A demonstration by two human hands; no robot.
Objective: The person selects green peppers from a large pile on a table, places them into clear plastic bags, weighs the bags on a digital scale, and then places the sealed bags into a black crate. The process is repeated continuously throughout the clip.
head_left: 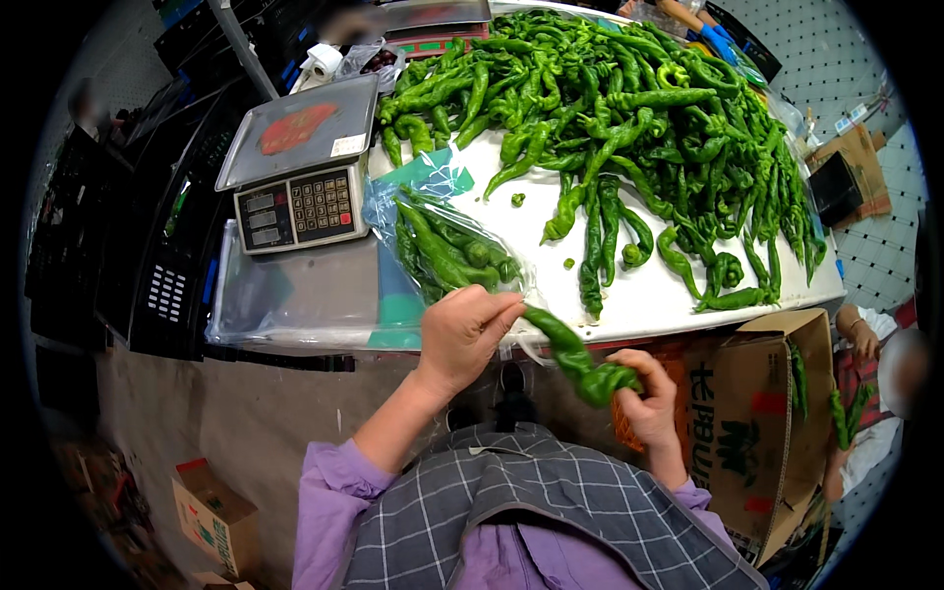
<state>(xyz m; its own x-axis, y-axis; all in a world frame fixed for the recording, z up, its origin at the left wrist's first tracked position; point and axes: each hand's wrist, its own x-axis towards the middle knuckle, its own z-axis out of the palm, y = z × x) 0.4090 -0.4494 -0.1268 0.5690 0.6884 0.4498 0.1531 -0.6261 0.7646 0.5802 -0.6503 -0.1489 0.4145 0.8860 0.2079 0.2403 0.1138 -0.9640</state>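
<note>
A long, twisted green pepper (567, 351) stretches between my hands in front of the table edge. My left hand (464, 329) is closed, its fingertips pinching the pepper's upper left end. My right hand (649, 398) grips the lower right end between thumb and fingers. Just beyond my left hand lies a clear plastic bag (398, 202) with several green peppers (447, 251) inside. The bag's near end reaches my left fingers; whether they also hold its film I cannot tell.
A large heap of green peppers (629, 108) covers the far and right part of the white table (472, 206). A scale (300, 206) stands at the left, beside flat plastic bags (305, 295). At right are a cardboard box (757, 423) and another person holding peppers (851, 413).
</note>
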